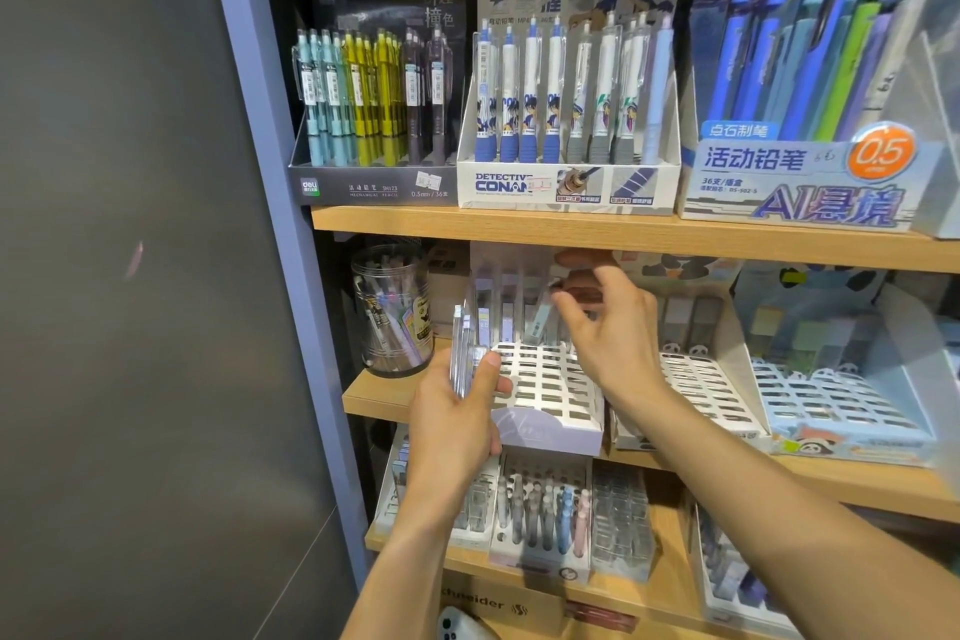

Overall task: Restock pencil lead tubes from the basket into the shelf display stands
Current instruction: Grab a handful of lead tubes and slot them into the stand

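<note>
Left hand (457,411): grips a bundle of lead tubes (464,353)
Right hand (602,322): pinches one tube (540,322) over the white display stand (550,390)

Two bare forearms — no sleeves; left hand (457,411), right hand (608,322) ungloved, ringless.

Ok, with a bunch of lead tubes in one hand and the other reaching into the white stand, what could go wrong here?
1. The left hand holds several lead tubes fanned upright in a loose-looking grip; one might slip out and fall.
2. The right hand is placing a tilted tube among tubes already standing in the back rows of the white stand; it could knock neighbours askew or miss its slot.
3. The stand's front overhangs the shelf edge; pressing down might tip it.
</note>
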Demonstrator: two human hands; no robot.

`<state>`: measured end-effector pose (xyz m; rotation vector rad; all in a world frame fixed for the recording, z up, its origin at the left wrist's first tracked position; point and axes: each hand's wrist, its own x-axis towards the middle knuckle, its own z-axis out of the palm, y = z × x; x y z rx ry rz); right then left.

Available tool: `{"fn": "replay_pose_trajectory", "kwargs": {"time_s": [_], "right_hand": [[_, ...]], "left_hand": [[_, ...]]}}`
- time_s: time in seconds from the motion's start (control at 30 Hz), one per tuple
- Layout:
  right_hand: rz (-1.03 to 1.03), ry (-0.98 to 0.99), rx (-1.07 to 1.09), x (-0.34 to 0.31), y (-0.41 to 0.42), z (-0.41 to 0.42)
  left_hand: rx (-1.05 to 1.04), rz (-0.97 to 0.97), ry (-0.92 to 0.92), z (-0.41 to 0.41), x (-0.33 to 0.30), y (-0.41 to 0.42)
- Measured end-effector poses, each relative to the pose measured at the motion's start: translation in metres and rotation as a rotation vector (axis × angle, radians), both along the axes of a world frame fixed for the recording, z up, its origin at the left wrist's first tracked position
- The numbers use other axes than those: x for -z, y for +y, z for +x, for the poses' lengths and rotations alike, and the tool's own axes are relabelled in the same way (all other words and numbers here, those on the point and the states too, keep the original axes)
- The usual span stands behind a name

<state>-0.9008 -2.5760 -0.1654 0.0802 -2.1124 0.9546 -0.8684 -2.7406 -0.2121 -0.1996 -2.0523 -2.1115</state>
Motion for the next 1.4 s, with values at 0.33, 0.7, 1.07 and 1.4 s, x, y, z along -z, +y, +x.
{"fn": "replay_pose_trajectory", "kwargs": {"time_s": [0.33, 0.7, 1.07, 1.4], "right_hand": [[0.153, 0.003, -0.053, -0.004, -0.003, 0.001], [0.479, -0.065, 0.061, 0.003, -0.003, -0.018], [0.083, -0.056, -0.082, 0.002, -0.025, 0.020], [-0.678, -0.546, -0.556, -0.001, -0.033, 0.042]], "left_hand": [[0.001, 0.001, 0.008, 0.000, 0.000, -0.001], [0.016, 0.012, 0.003, 0.000, 0.002, -0.002], [0.186, 0.164, -0.109, 0.002, -0.005, -0.003], [0.307, 0.274, -0.154, 0.012, -0.012, -0.004]]}}
